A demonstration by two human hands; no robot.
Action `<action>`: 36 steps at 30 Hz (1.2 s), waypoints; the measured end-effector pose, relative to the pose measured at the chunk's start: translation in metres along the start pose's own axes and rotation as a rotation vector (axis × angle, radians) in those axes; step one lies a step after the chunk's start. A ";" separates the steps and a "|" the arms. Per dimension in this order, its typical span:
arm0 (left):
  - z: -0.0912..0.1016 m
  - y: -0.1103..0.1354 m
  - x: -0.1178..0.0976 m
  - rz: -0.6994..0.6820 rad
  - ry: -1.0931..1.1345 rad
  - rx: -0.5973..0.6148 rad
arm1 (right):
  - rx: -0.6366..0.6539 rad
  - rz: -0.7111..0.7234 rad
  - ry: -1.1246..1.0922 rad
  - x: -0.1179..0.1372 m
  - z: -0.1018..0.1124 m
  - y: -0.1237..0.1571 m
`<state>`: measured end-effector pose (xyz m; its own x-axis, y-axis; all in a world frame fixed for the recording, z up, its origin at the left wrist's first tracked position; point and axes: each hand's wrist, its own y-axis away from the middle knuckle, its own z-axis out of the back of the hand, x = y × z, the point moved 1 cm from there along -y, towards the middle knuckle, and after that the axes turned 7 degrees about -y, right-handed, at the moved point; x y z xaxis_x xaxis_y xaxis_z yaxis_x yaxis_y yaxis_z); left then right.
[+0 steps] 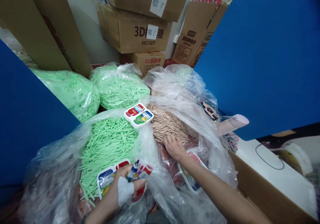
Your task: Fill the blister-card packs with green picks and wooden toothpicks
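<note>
My left hand [123,185], with a white wrap around the thumb side, is closed on a printed packet [140,174] in blue, red and white. Thin green sticks [107,147] fill an open clear plastic bag just beyond it. My right hand [173,145] reaches into a second open bag, its fingers curled down on thin brown sticks [168,122]; the fingertips are partly hidden. One twin-compartment white tray with red and green labels [138,115] lies between the two piles. A similar tray [107,179] is partly behind my left hand, and another [192,174] lies under my right forearm.
Two more bags of green sticks [120,87] stand behind. Cardboard boxes [140,30] are stacked at the wall. Blue panels [260,60] flank both sides. At right, a pale cylinder [233,124] sticks out near a white surface [272,177].
</note>
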<state>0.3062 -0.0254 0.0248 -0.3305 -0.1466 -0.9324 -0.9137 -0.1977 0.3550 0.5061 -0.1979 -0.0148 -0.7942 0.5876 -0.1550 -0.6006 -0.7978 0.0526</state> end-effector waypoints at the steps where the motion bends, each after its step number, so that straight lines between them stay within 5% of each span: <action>1: 0.000 0.000 0.002 -0.017 -0.034 0.004 | -0.003 0.013 0.004 0.000 0.000 -0.001; 6: -0.001 -0.001 0.011 -0.031 -0.079 0.029 | 0.000 0.068 0.004 -0.005 -0.002 -0.010; 13: 0.001 0.003 -0.006 -0.031 -0.035 0.033 | 0.041 0.052 -0.040 -0.015 0.012 -0.016; 24: -0.019 -0.016 -0.037 0.003 0.433 0.024 | 0.075 -0.077 -0.197 -0.033 0.033 -0.017; 36: -0.031 -0.057 -0.066 -0.066 0.619 0.069 | -0.024 -0.092 -0.829 -0.054 0.031 -0.022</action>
<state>0.3872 -0.0349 0.0683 -0.0938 -0.6748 -0.7320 -0.9475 -0.1653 0.2738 0.5592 -0.2072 0.0233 -0.5583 0.5521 0.6192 -0.6718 -0.7389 0.0531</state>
